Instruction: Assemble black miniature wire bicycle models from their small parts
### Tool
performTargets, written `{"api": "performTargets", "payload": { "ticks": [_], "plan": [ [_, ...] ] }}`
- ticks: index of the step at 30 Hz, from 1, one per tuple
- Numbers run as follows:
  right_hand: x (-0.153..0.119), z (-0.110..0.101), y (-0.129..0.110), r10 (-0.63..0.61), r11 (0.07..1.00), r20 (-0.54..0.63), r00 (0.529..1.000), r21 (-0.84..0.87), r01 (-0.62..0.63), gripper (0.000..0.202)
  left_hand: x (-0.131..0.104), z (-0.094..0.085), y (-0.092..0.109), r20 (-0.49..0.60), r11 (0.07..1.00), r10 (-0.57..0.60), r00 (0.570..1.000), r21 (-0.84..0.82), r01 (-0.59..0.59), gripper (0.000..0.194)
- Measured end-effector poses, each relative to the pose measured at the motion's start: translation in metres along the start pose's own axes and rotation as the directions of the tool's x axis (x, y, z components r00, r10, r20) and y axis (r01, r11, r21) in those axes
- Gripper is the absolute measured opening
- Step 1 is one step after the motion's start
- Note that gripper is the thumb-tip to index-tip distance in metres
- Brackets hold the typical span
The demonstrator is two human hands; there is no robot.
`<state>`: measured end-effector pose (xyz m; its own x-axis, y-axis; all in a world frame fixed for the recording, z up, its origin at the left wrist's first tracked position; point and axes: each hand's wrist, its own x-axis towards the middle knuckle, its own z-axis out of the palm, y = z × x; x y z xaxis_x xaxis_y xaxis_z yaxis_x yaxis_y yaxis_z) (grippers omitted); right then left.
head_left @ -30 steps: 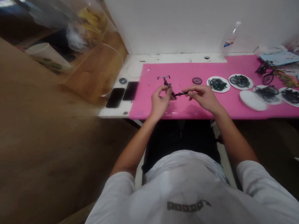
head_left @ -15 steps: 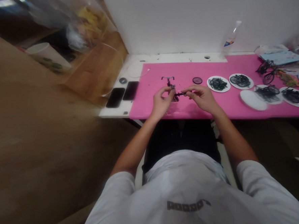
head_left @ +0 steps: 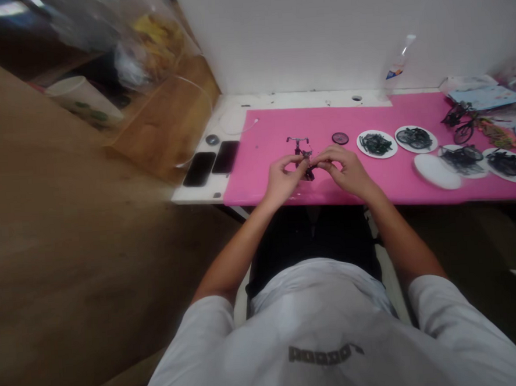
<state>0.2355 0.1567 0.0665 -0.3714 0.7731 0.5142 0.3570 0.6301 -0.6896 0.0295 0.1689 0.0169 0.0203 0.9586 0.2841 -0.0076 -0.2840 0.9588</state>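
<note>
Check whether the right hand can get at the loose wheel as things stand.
Probably yes. The loose wheel lies on the pink mat just beyond the right hand, with nothing visible between them. Its fingers are busy at the small bike, so they may need freeing first.

No wording legible. White shirt (head_left: 326, 311): one row of dark, blocky print (head_left: 325, 354) across the front, characters blurred, reading not established. Clear bottle (head_left: 402, 59) by the wall: blue, white and orange label (head_left: 394, 74), any lettering too small to make out
</note>
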Motion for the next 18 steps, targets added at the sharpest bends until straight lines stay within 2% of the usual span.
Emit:
{"api": "performTargets", "payload": {
  "ticks": [7, 12, 18],
  "plan": [
    [-0.001, 0.002, 0.006, -0.054, 0.997, -0.059, 0.997, -0.050, 0.051, 0.023, -0.002, -0.001, 0.001, 0.026, 0.998, -0.055, 0.998, 0.002, 0.055, 0.037],
    [-0.001, 0.004, 0.008, -0.144, 0.986, -0.122, 0.982, -0.106, 0.131, 0.021, -0.001, -0.001, 0.009, 0.089, 0.983, -0.170, 0.981, -0.057, 0.176, 0.036],
    [-0.003, 0.010, 0.009, -0.190, 0.975, -0.215, 0.958, -0.152, 0.160, 0.022, -0.002, 0.000, 0.014, 0.126, 0.970, -0.203, 0.971, -0.105, 0.217, 0.032]
  ]
}}
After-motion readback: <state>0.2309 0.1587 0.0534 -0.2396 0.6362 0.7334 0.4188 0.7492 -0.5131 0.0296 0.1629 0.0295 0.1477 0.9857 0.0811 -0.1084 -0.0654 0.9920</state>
